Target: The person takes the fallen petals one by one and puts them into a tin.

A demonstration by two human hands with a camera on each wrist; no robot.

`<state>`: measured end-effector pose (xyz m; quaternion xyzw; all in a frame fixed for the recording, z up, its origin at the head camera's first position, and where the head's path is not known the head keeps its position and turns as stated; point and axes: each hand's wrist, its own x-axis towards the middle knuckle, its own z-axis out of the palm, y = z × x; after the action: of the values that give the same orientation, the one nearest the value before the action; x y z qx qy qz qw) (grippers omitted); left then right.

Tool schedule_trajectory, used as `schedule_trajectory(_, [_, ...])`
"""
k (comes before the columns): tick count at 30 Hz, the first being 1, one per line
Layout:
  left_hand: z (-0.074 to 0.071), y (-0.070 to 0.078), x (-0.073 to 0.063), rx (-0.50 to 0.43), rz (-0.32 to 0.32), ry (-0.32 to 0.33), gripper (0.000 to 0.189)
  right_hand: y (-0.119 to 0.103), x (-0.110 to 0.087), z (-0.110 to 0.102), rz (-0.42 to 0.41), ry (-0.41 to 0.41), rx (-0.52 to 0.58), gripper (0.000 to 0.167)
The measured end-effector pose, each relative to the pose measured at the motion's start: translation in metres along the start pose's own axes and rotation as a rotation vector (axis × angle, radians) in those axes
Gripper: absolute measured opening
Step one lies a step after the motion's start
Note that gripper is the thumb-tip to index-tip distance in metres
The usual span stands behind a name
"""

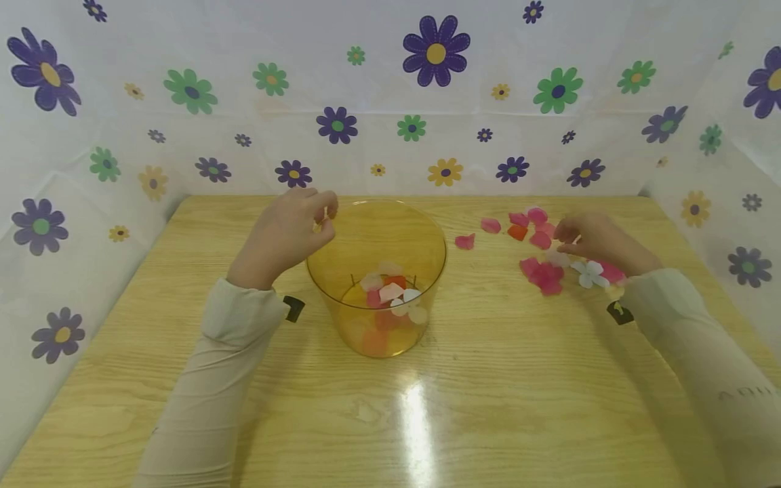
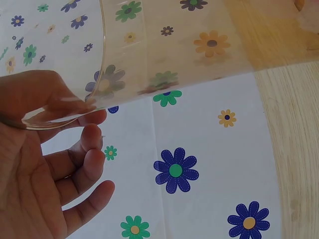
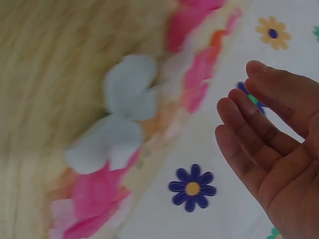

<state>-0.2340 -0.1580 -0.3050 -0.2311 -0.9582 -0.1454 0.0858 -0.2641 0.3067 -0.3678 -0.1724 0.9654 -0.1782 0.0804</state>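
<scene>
A see-through yellow plastic tub (image 1: 335, 312) stands on the wooden table, with pink, red and white artificial petals (image 1: 390, 293) in its bottom. At the tub's left side, my left hand (image 1: 287, 234) pinches the rim between thumb and index finger. The left wrist view shows the other fingers of that hand (image 2: 50, 169) loosely bent outside the wall. Over the loose petals to the right hovers my right hand (image 1: 594, 240), fingers slightly bent and holding nothing visible. In the right wrist view, white petals (image 3: 117, 119) and pink petals (image 3: 97, 199) look blurred beside the hand (image 3: 274, 134).
Several pink and red petals (image 1: 539, 238) lie scattered between the tub and my right hand. Nearer me are a dark pink clump (image 1: 544, 274) and a white flower piece (image 1: 590, 274). A white cloth (image 1: 378, 88) printed with flowers walls in the table (image 1: 488, 393) at back and sides.
</scene>
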Motion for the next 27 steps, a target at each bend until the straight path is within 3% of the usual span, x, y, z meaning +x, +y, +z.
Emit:
schedule_trajectory(7, [-0.001,-0.001,0.0,-0.002,-0.008,-0.014,0.012,0.016,0.011,0.011,0.085,-0.159,-0.006,0.036])
schedule_trajectory(21, [-0.001,-0.001,-0.001,-0.009,-0.009,-0.012,0.012,0.023,0.025,0.018,0.127,-0.221,-0.039,0.034])
schedule_trajectory(27, [-0.001,-0.001,-0.001,-0.012,-0.016,-0.015,0.012,0.027,0.025,0.017,0.142,-0.219,-0.005,0.036])
